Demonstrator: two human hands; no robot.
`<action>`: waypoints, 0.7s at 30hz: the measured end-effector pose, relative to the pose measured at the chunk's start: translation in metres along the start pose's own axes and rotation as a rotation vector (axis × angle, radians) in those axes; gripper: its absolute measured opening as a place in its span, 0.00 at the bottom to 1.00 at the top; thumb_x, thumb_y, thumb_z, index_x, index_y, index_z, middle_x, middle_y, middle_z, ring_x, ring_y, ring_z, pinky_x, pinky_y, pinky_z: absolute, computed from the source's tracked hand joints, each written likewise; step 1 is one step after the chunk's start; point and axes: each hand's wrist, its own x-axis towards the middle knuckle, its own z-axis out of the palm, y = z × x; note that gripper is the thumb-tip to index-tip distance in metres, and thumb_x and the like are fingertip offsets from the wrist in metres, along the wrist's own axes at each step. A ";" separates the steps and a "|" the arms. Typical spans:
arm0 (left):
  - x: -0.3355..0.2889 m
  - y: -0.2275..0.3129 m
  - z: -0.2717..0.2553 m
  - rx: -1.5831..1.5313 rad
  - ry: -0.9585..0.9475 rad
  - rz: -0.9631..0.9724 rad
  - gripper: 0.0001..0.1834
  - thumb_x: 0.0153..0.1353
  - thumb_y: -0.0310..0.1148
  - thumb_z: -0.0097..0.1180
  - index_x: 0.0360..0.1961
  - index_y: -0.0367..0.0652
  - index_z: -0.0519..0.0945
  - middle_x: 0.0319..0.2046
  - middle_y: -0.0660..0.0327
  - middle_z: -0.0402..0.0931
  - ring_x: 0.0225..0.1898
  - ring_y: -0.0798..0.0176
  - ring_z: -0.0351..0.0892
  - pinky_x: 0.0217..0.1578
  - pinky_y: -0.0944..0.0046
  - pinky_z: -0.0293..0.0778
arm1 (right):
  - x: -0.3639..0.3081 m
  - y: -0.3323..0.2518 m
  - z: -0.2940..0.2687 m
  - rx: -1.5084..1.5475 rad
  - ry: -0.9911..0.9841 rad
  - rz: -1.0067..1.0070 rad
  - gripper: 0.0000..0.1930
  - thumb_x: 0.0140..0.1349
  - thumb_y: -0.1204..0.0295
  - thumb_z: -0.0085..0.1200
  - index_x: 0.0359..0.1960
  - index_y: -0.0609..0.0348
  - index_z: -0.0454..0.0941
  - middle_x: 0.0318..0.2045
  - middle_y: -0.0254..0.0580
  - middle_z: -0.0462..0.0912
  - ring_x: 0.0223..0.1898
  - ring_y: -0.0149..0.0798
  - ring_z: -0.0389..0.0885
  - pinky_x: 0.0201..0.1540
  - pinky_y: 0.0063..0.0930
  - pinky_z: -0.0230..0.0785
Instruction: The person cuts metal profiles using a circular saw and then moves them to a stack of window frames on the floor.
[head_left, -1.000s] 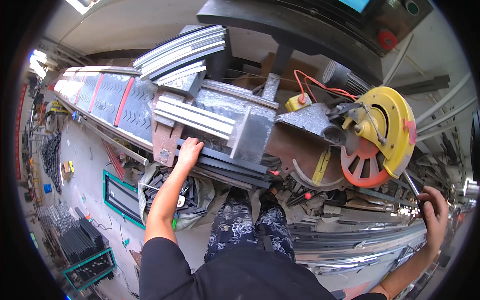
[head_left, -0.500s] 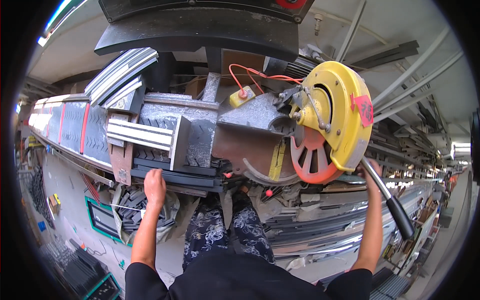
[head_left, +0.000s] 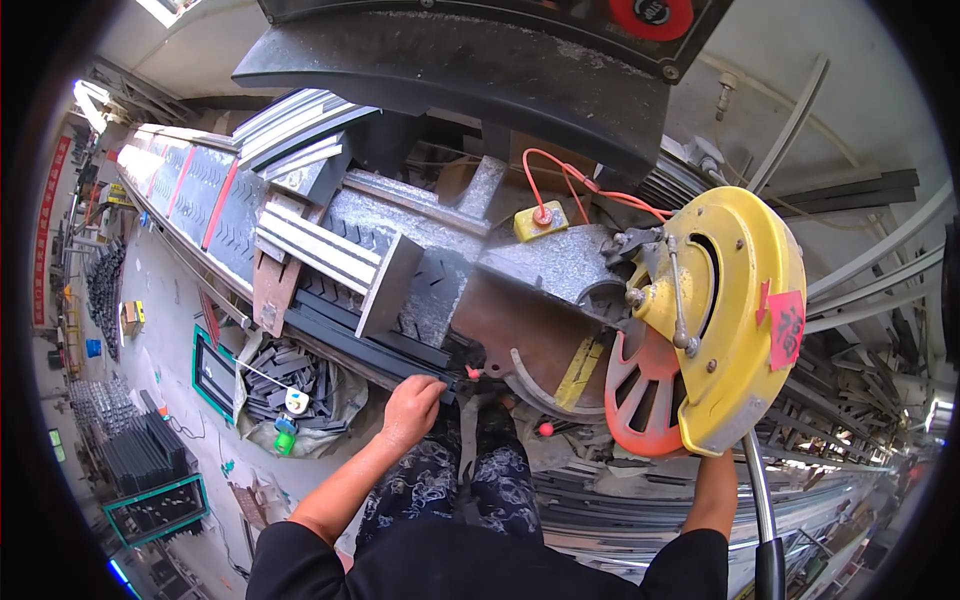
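My left hand [head_left: 410, 412] is resting at the right end of the dark bars [head_left: 340, 340], which are lying along the front edge of the table [head_left: 435, 290]. Its fingers [head_left: 432, 390] are curling close together; I cannot tell whether they are pinching a bar. The yellow guard [head_left: 740, 300] is hiding my right hand, so I cannot tell its finger state; only the forearm [head_left: 712, 495] is showing, just left of the lever [head_left: 760, 490].

Room for moving: the brown bed [head_left: 520, 325] is leaving a gap between the upright plate [head_left: 388, 290] and the orange guard [head_left: 640, 400].

Obstructions: the upright plate is standing behind the dark bars, with the white bars [head_left: 315, 250] ending against it. A red knob [head_left: 473, 373] is sitting just right of the left hand. My legs [head_left: 500, 485] are standing close to the front edge.
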 end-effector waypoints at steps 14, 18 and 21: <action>0.149 0.004 0.089 0.316 0.062 0.278 0.26 0.49 0.33 0.62 0.51 0.36 0.74 0.48 0.53 0.73 0.55 0.51 0.72 0.63 0.51 0.64 | -0.122 -0.221 0.015 0.038 0.168 -0.555 0.15 0.53 0.75 0.58 0.44 0.62 0.78 0.41 0.53 0.79 0.46 0.57 0.75 0.51 0.49 0.68; 0.172 -0.073 0.096 0.429 0.015 0.273 0.08 0.50 0.32 0.55 0.32 0.44 0.76 0.31 0.60 0.71 0.40 0.55 0.74 0.45 0.58 0.72 | -0.149 -0.286 0.005 0.068 -0.057 -0.434 0.15 0.54 0.74 0.59 0.44 0.60 0.77 0.43 0.50 0.78 0.47 0.57 0.74 0.50 0.47 0.69; 0.178 -0.100 0.090 0.478 0.055 0.310 0.08 0.50 0.31 0.54 0.33 0.43 0.77 0.31 0.60 0.72 0.39 0.56 0.75 0.45 0.58 0.73 | -0.179 -0.315 -0.005 0.225 0.034 -0.368 0.21 0.58 0.74 0.58 0.55 0.60 0.74 0.56 0.52 0.73 0.51 0.56 0.72 0.54 0.42 0.69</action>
